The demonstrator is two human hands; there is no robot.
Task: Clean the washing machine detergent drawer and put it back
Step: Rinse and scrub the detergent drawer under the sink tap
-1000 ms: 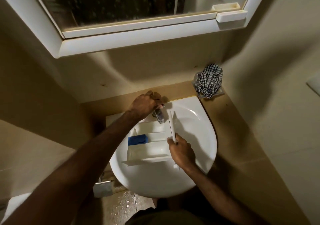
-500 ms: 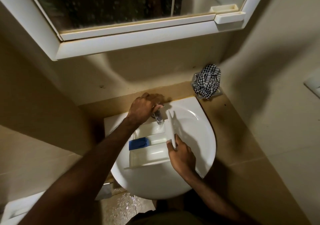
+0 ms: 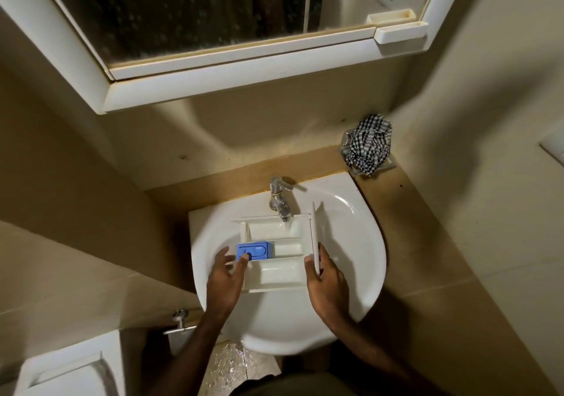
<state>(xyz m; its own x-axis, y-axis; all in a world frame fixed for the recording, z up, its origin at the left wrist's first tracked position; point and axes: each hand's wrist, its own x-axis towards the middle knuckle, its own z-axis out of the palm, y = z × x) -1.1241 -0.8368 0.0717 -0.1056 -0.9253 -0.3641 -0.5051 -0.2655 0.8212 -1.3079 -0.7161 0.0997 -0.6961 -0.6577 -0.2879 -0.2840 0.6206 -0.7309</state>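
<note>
Drawer (image 3: 276,259) lies in sink (image 3: 351,273) beneath tap (image 3: 279,195), positioned for rinsing; right hand (image 3: 326,279) grasps its front panel, steadying it; left hand (image 3: 225,276), fingers loose, touches blue insert (image 3: 253,250).

Checked cloth (image 3: 370,149) on counter corner; mirror cabinet (image 3: 213,69) above.

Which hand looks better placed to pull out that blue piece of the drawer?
Left. The left hand already has fingertips on the blue piece, while the right hand grips the drawer by its front panel, steadying it.
</note>
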